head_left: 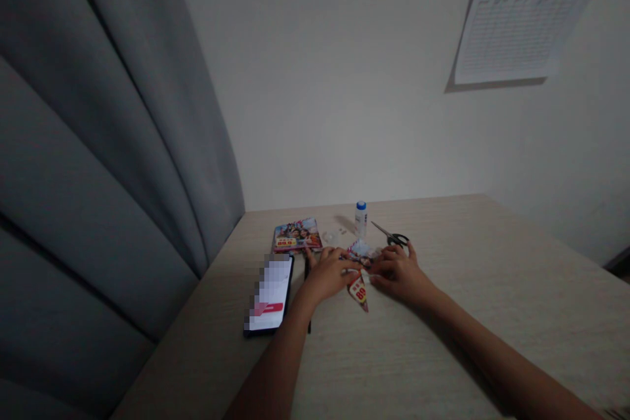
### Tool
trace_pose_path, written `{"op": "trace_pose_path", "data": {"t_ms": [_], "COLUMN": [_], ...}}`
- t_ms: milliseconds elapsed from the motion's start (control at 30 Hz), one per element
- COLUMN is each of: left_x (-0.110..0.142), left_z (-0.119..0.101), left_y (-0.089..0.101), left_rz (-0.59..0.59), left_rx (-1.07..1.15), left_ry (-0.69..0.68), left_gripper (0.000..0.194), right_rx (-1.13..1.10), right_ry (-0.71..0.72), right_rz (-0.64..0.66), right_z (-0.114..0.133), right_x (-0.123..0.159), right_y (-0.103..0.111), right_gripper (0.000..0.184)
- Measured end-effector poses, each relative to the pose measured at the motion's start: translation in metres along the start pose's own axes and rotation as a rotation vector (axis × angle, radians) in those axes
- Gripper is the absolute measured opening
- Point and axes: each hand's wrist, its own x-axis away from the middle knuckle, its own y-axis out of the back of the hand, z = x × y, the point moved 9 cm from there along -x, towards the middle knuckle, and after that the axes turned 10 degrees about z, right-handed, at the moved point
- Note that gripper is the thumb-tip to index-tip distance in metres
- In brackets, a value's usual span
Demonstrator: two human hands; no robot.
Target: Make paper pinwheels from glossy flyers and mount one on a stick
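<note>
- Lightly, the left hand (329,273) and right hand (398,273) seem to pinch a printed paper cutout (358,291) between them.
- Likely light and floppy; best held by its edges.

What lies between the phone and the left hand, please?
In the head view, a thin black strip, perhaps a pen, lies between the phone and the left hand, partly hidden by the left forearm.

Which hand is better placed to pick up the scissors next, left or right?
Right, probably: the right hand lies beside the black-handled scissors; the left hand is farther away.
</note>
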Motion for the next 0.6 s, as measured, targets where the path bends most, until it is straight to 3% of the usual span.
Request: {"op": "trace_pose_path", "data": {"t_ms": [233, 600], "left_x": [0.0012, 0.0017], "left_z": [-0.0038, 0.0009], "left_y": [0.0016, -0.0001], "left_rz": [0.016, 0.019], "left_rx": [-0.063, 0.018], "left_ry": [0.004, -0.007], "left_gripper": [0.025, 0.030], "right_rx": [-0.007, 0.000], "right_ry": [-0.009, -0.009], "right_rz": [0.009, 0.010], "right_z": [-0.0026, -0.0042], "right_x": [-0.0006, -0.0011], "right_y": [-0.0021, -0.0028], "right_gripper": [0.021, 0.021]}}
